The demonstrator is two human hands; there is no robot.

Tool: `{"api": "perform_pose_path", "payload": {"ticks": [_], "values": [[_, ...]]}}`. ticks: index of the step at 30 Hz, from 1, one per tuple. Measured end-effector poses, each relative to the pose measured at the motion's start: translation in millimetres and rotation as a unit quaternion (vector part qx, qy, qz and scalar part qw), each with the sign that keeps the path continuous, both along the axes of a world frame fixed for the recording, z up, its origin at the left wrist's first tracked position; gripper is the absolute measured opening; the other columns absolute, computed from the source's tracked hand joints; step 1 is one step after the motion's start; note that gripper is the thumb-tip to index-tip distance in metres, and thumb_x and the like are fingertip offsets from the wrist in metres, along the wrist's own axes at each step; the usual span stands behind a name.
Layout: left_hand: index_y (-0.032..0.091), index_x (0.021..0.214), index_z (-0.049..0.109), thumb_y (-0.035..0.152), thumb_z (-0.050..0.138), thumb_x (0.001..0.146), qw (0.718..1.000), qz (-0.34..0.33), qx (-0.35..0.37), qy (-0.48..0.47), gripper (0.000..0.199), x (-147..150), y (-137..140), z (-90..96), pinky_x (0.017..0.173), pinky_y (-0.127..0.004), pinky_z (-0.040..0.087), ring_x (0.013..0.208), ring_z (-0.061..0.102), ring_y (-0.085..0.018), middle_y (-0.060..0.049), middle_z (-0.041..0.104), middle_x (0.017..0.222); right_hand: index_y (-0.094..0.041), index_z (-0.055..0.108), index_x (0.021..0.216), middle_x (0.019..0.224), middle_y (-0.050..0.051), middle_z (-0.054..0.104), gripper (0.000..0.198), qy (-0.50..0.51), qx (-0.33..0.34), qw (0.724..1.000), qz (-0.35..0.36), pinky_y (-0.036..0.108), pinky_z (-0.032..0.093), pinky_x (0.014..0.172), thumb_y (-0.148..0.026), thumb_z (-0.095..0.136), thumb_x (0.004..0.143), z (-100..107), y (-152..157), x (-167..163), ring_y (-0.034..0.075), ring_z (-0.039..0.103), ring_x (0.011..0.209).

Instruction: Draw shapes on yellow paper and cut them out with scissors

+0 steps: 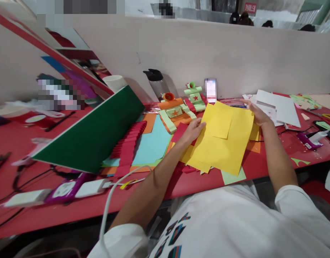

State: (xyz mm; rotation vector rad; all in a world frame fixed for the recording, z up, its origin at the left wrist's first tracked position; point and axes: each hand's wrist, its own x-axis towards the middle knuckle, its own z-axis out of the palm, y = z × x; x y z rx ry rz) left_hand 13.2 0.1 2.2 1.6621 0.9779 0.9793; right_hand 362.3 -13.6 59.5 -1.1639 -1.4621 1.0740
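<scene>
Several yellow paper sheets [226, 147] are held up at a tilt over the table's front edge. My left hand [194, 130] pinches their left edge, thumb on top. On the far right side, my right hand [257, 114] grips the upper corner of the sheets, its fingers partly behind them. A smaller yellow square [220, 122] lies against the front of the larger sheet. Behind the sheets stand an orange and green paper model [175, 111] and a light green paper model [196, 98] with a red star.
A dark green board [92, 132] leans at left near pleated red paper [131, 143] and light blue sheets [154, 143]. A white cable [111, 200] crosses the front edge. A bottle [157, 84], a phone [210, 90] and yellow-handled scissors [328, 117] are around.
</scene>
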Motion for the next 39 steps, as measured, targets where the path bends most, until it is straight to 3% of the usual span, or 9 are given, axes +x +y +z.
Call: {"api": "perform_pose_path", "payload": {"ticks": [4, 7, 11, 16, 24, 29, 35, 39], "values": [[0.024, 0.093, 0.061, 0.053, 0.056, 0.099, 0.994, -0.023, 0.069, 0.08, 0.03, 4, 0, -0.4, 0.07, -0.033, 0.052, 0.078, 0.064, -0.022, -0.003, 0.066, 0.084, -0.026, 0.068, 0.138, 0.109, 0.012, 0.082, 0.068, -0.112, 0.023, 0.992, -0.062, 0.059, 0.062, 0.099, -0.062, 0.083, 0.082, -9, 12, 7, 0.034, 0.078, 0.105], [0.022, 0.09, 0.058, 0.047, 0.055, 0.099, 0.986, -0.025, 0.11, 0.121, 0.026, 8, 2, -3.4, 0.073, -0.034, 0.05, 0.077, 0.06, -0.022, -0.003, 0.061, 0.082, -0.025, 0.072, 0.133, 0.109, 0.012, 0.082, 0.056, -0.217, 0.069, 0.972, -0.055, 0.06, 0.058, 0.105, -0.047, 0.085, 0.083, -13, 16, 2, 0.033, 0.077, 0.106], [0.019, 0.103, 0.064, 0.045, 0.053, 0.1, 0.983, -0.055, 0.119, 0.129, 0.027, 10, 1, -6.6, 0.082, -0.035, 0.052, 0.087, 0.063, -0.024, -0.006, 0.068, 0.094, -0.029, 0.074, 0.133, 0.135, 0.011, 0.076, 0.047, -0.248, 0.121, 0.961, 0.01, 0.057, 0.054, 0.111, -0.046, 0.078, 0.089, -14, 14, -22, 0.033, 0.073, 0.122], [0.019, 0.109, 0.067, 0.053, 0.054, 0.1, 0.988, -0.071, 0.103, 0.096, 0.037, 11, -1, -8.8, 0.084, -0.036, 0.055, 0.094, 0.067, -0.026, -0.008, 0.071, 0.1, -0.028, 0.071, 0.136, 0.146, 0.011, 0.07, 0.05, -0.266, 0.156, 0.951, 0.001, 0.055, 0.049, 0.118, -0.039, 0.077, 0.088, -21, 15, -52, 0.036, 0.065, 0.135], [0.02, 0.105, 0.064, 0.055, 0.058, 0.099, 0.992, -0.065, 0.073, 0.083, 0.037, 13, -9, -2.9, 0.085, -0.036, 0.058, 0.098, 0.067, -0.027, -0.008, 0.072, 0.1, -0.027, 0.068, 0.139, 0.144, 0.01, 0.07, 0.053, -0.187, 0.168, 0.968, 0.024, 0.052, 0.05, 0.116, -0.039, 0.071, 0.088, -24, 13, -68, 0.033, 0.067, 0.131], [0.02, 0.11, 0.067, 0.059, 0.059, 0.099, 0.992, -0.064, 0.078, 0.075, 0.041, 14, -12, 1.4, 0.092, -0.036, 0.057, 0.107, 0.068, -0.029, -0.009, 0.074, 0.104, -0.027, 0.068, 0.139, 0.145, 0.011, 0.069, 0.048, -0.203, 0.153, 0.967, 0.029, 0.052, 0.053, 0.112, -0.036, 0.065, 0.092, -24, 9, -75, 0.034, 0.068, 0.128], [0.017, 0.133, 0.063, 0.062, 0.056, 0.1, 0.99, -0.078, 0.093, 0.076, 0.056, 14, -6, -10.4, 0.096, -0.037, 0.056, 0.115, 0.067, -0.029, -0.012, 0.073, 0.118, -0.024, 0.067, 0.142, 0.147, 0.013, 0.069, 0.049, -0.283, 0.164, 0.945, -0.004, 0.053, 0.045, 0.119, -0.045, 0.063, 0.098, -31, 12, -79, 0.036, 0.062, 0.138], [0.018, 0.138, 0.062, 0.063, 0.056, 0.101, 0.988, -0.073, 0.111, 0.077, 0.058, 16, 1, -21.9, 0.099, -0.04, 0.055, 0.115, 0.067, -0.03, -0.012, 0.074, 0.121, -0.022, 0.069, 0.139, 0.139, 0.013, 0.073, 0.045, -0.288, 0.192, 0.938, -0.008, 0.05, 0.048, 0.116, -0.039, 0.061, 0.098, -36, 16, -83, 0.033, 0.066, 0.132]]}}
